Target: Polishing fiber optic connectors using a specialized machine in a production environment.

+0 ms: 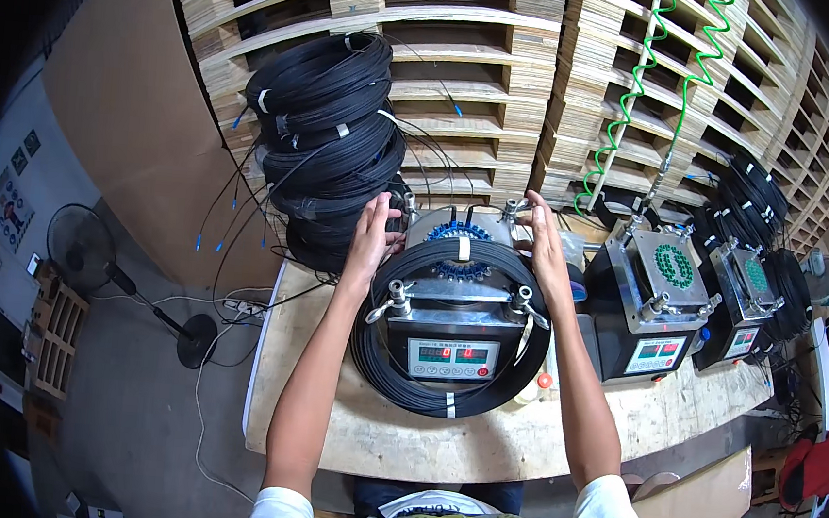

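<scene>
A coil of black cable (402,387), tied with white bands, sits between the 2 hands, looping around the front panel (452,359) and 2 front posts (397,295) of a metal machine; past it, a ring of blue plugs (460,231) fills the top. The left hand (373,238) has its fingers partly bent by the rear left post, the right hand (544,240) reaches to the rear right post (512,208), and I cannot tell if either grips. Judging by this, the coil is placed and the plugs look seated; fastening at the rear posts seems in hand, and whether those are tight does not show. The display is lit. Beyond the left hand stands a stack of black coils (335,155); right of the right hand, 2 similar machines (617,290) share the counter (370,450), green rings on top. Pallets (448,86) rise beyond both hands.
</scene>
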Available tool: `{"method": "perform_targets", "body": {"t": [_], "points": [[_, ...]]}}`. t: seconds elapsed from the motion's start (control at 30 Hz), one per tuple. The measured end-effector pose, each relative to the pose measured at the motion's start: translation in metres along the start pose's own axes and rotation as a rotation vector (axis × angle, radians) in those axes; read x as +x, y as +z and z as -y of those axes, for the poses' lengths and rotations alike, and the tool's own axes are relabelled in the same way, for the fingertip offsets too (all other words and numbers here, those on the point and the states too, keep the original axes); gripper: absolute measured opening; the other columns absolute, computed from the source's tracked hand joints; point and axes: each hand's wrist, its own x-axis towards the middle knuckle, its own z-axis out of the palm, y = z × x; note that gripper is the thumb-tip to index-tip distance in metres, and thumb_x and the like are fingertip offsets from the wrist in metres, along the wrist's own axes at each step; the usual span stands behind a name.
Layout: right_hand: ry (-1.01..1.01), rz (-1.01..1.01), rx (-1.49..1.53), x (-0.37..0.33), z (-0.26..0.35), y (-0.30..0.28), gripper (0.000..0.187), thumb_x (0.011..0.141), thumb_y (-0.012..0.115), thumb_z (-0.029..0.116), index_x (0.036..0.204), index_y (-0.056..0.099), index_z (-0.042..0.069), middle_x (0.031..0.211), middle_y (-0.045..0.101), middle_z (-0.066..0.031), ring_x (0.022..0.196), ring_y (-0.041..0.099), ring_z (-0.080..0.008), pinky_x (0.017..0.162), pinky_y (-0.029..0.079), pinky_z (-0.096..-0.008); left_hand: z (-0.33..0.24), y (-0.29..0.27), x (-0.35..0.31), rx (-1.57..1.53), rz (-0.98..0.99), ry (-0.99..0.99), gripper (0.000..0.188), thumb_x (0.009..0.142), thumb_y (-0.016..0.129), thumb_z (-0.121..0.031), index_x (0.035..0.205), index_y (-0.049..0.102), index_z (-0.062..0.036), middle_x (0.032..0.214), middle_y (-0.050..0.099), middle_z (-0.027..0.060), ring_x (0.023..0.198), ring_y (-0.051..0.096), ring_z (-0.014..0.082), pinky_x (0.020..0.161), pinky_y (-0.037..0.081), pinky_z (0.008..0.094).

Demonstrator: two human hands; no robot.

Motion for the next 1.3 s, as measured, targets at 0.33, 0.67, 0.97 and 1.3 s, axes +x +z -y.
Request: {"method": "perform_targets", "body": {"t": [0.33,0.67,0.97,1.3], "points": [[0.015,-0.101,-0.056,-0.001,0.003,0.000,0.058,0.110,0.036,0.051,0.152,0.045,0.012,0.126,0.059,-0.0137,0.106,0.059,-0.0212,0.074,0.055,-0.0310,-0.009,0.005,-0.008,-0.031,0.064,-0.039,0.076,0.101,0.040,-0.070,0.154,0.040,-0.0162,0.129,0.060,0.0141,0.090,0.067,0.0222,0.073,0.054,0.0305],[-0.041,-0.058,-0.031,0.001,-0.006,-0.002,0.055,0.111,0.037,0.047,0.154,0.042,0.014,0.118,0.060,-0.0105,0.104,0.059,-0.0173,0.072,0.053,-0.0294,-0.005,0.005,-0.004,0.051,0.006,-0.013,0.073,0.102,0.040,-0.069,0.152,0.044,-0.0165,0.128,0.057,0.0128,0.080,0.062,0.0150,0.069,0.048,0.0269],[0.137,-0.098,0.027,-0.006,0.011,-0.001,0.059,0.109,0.038,0.053,0.150,0.046,0.011,0.115,0.059,-0.0108,0.092,0.060,-0.0167,0.069,0.052,-0.0287,-0.004,0.005,-0.005,-0.041,0.034,-0.061,0.071,0.102,0.040,-0.069,0.153,0.044,-0.0190,0.125,0.057,0.0153,0.089,0.065,0.0242,0.084,0.053,0.0374],[0.035,-0.089,0.000,0.000,0.001,0.000,0.059,0.109,0.038,0.052,0.152,0.045,0.012,0.121,0.058,-0.0129,0.097,0.059,-0.0172,0.071,0.054,-0.0296,-0.010,0.004,-0.009,0.053,0.027,-0.054,0.071,0.101,0.042,-0.070,0.149,0.047,-0.0177,0.116,0.060,0.0115,0.076,0.060,0.0114,0.066,0.048,0.0260]]}}
